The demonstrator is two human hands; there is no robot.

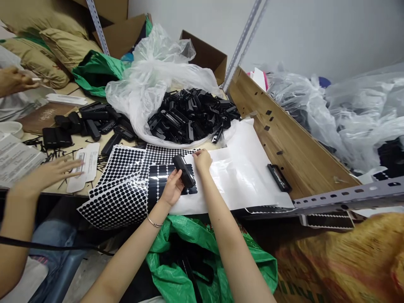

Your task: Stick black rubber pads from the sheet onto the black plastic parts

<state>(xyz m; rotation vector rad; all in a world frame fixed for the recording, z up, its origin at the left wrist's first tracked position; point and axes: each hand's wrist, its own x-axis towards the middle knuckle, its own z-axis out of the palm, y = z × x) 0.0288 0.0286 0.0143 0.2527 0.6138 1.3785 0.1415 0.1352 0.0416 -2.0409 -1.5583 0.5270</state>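
Note:
My left hand [172, 189] grips a black plastic part [184, 171], long and narrow with rounded ends, tilted above the sheets. Just to its right, my right hand [203, 161] has thumb and fingers pinched together over white backing paper [241, 172]; what they hold, if anything, is too small to make out. Beneath my left hand lies a sheet of black rectangular stickers [156, 179], partly covered by the hand and part. Sheets of round black dots [121, 200] spread out to the left.
A clear plastic bag [132, 107] holds a heap of black parts [189, 113]. Another black part [279, 178] lies by the wooden board [284, 134]. An open green sack [252, 261] sits below the table edge. At left, a co-worker's hand [52, 170] reaches near white cards [91, 158].

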